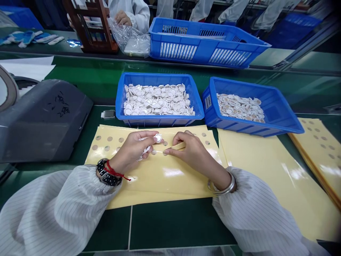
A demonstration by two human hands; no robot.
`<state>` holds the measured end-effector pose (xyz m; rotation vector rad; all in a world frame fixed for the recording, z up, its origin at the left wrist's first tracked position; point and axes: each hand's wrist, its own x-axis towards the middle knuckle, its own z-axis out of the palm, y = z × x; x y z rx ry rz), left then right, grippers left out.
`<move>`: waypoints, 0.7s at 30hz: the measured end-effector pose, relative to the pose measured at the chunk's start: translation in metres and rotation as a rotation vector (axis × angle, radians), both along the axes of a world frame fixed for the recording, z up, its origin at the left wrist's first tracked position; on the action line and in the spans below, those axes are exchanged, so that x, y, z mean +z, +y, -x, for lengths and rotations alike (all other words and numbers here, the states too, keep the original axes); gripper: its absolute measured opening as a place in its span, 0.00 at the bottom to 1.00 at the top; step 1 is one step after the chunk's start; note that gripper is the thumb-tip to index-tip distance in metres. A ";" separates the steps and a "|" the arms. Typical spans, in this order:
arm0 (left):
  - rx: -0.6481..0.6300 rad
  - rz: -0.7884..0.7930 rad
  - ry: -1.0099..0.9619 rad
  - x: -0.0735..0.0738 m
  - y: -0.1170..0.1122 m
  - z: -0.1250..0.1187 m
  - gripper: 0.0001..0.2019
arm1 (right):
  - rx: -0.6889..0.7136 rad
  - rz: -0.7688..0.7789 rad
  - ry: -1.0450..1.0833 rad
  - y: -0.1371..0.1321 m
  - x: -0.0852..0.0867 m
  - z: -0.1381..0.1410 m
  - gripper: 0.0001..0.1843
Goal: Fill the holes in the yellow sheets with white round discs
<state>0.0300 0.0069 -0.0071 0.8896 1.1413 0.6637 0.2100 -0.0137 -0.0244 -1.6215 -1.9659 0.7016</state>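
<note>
My left hand is closed around several small white round discs. One white disc is pinched at its thumb and fingertip. Facing it, my right hand grips a slim yellow tool that looks like tweezers; its tip is hard to make out. Both hands are over a glossy yellow sheet dotted with rows of small greyish round spots. The right thumb and fingertips are close to some of these spots.
Behind the sheet stand a blue bin full of white discs and another blue bin with fewer. A grey machine is at left, more yellow sheets at right. Across the bench are a large blue basket and a co-worker's hand.
</note>
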 end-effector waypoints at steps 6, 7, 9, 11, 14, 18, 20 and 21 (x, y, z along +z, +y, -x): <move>-0.058 -0.045 0.078 0.002 -0.002 -0.001 0.16 | -0.170 -0.008 0.338 0.002 0.002 0.003 0.16; -0.069 -0.052 0.089 0.002 -0.002 -0.001 0.16 | -0.197 -0.027 0.348 0.001 0.001 0.005 0.15; -0.087 -0.064 0.105 0.003 -0.003 -0.001 0.17 | -0.240 -0.047 0.343 0.000 -0.001 0.009 0.14; -0.102 -0.073 0.115 0.003 -0.003 -0.001 0.17 | -0.263 -0.045 0.340 -0.001 -0.002 0.013 0.14; -0.124 -0.084 0.105 0.002 -0.002 0.000 0.15 | -0.273 -0.039 0.346 -0.002 -0.002 0.016 0.15; -0.111 -0.076 0.105 0.002 -0.002 -0.001 0.12 | -0.274 -0.049 0.333 -0.003 -0.003 0.017 0.15; -0.106 -0.068 0.117 0.003 -0.002 -0.002 0.12 | -0.273 -0.055 0.327 -0.003 -0.003 0.018 0.15; -0.106 -0.067 0.119 0.004 -0.002 -0.002 0.11 | -0.273 -0.059 0.324 -0.003 -0.004 0.018 0.15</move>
